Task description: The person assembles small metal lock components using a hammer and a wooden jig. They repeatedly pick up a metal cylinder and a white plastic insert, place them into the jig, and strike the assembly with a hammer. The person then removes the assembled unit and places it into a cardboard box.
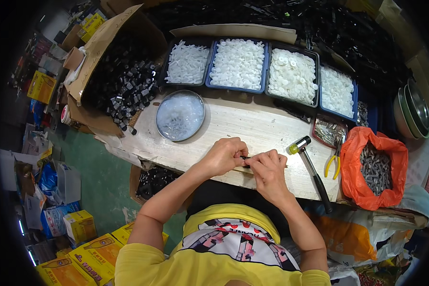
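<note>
My left hand point(224, 155) and my right hand point(267, 167) meet over the front edge of a pale wooden bench point(252, 124). Together they pinch a small black part point(244, 158), mostly hidden by the fingers. Beyond my left hand sits a round metal dish point(180, 115) of small whitish pieces. A mallet point(310, 167) with a black handle lies just right of my right hand.
Several blue trays point(264, 71) of white plastic parts line the far side of the bench. A cardboard box point(121, 81) of black parts stands at the left. An orange bag point(375, 167) of grey metal pieces, yellow-handled pliers point(337, 159) and stacked bowls point(414, 112) are on the right.
</note>
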